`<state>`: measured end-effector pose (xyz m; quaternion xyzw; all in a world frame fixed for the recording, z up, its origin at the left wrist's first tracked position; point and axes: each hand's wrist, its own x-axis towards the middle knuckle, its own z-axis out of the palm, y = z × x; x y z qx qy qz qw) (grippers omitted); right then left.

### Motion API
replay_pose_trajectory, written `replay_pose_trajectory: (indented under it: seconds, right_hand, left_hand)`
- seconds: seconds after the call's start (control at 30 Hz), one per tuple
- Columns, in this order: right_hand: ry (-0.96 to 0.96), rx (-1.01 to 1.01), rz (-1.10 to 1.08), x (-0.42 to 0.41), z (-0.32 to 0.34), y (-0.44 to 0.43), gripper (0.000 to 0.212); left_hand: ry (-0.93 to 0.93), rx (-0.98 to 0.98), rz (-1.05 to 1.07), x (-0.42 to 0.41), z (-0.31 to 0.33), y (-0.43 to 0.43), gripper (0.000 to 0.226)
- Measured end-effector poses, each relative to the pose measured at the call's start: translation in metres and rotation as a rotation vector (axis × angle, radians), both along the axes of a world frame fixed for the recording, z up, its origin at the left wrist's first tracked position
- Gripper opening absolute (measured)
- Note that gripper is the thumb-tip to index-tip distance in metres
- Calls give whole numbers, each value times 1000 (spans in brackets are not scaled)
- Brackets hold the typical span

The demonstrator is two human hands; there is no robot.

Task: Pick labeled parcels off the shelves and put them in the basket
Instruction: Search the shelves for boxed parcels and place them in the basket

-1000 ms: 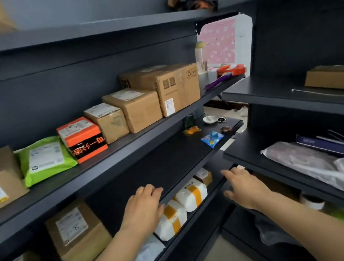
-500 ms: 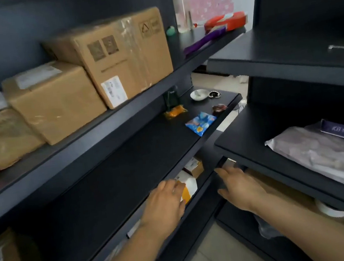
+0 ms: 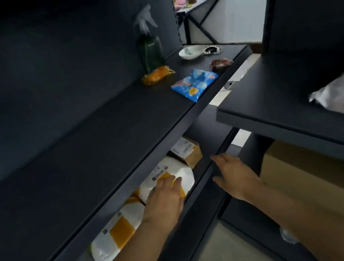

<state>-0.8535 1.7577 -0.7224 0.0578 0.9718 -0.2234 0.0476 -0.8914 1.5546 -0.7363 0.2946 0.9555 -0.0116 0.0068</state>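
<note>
Down at six o'clock, the lower shelf (image 3: 201,182) holds the near yellow-banded parcel (image 3: 119,230), the far yellow-banded parcel (image 3: 183,172) and a small labelled box (image 3: 189,152). The left hand (image 3: 165,198) lies flat on the far one, touching, not gripping. The right hand (image 3: 233,174), at its three o'clock, is spread and holds nothing. Half a second back the left was short of the lip; now it's in! It's a tight slot under the middle shelf (image 3: 103,151), with a blue snack bag (image 3: 195,83) at twelve.
</note>
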Motion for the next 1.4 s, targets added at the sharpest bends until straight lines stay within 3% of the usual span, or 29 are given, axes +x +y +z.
replay_pose_trajectory:
  seconds: [0.23, 0.4, 0.53, 0.7, 0.9, 1.27, 1.4]
  right_hand:
    - [165, -27, -2, -67, -96, -4, 57]
    - [255, -8, 42, -105, -130, -6, 57]
    - [246, 70, 78, -142, -143, -12, 53]
    - [90, 45, 77, -178, -158, -12, 52]
    - [214, 16, 67, -168, -164, -13, 50]
    - [159, 38, 130, -151, -159, -21, 49]
    - [302, 32, 122, -129, -150, -32, 55]
  left_hand:
    - [-29, -74, 238, -58, -87, -18, 76]
    - [36, 58, 258, -67, -115, -29, 83]
    - [82, 150, 224, -70, -118, -32, 83]
    - [61, 177, 237, -75, -116, -30, 84]
    - [29, 171, 263, -72, -111, -29, 84]
    - [-12, 98, 288, -47, -105, -35, 82]
    - [-60, 71, 308, -45, -104, -36, 83]
